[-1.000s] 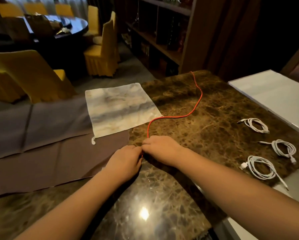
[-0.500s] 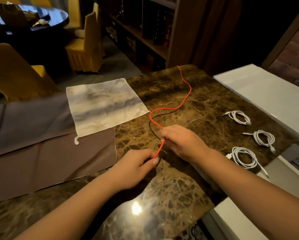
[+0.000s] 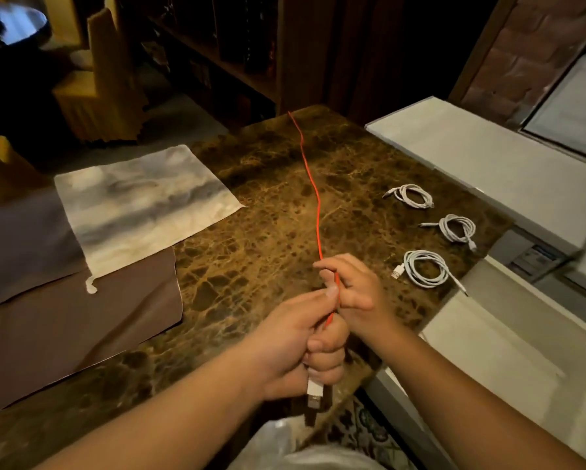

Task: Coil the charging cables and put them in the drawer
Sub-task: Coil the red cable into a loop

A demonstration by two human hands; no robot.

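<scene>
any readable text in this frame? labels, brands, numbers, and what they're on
None readable.
Sticker-like label on the grey surface right of the marble table: print too blurred to read.
USB plug of the red cable, below the left hand: no marking visible.

— What's lying across that brown marbled tabletop on the left?

— A pale, cloud-patterned cloth, one corner over the marble, the rest on a grey-brown sheet draped over the tabletop's left side.

— And behind?

— A yellow-covered chair on the floor, a dark wooden bookshelf beyond it, a brick wall far right.

— That white slab?

— A white surface just beside the tabletop's right edge.
</scene>
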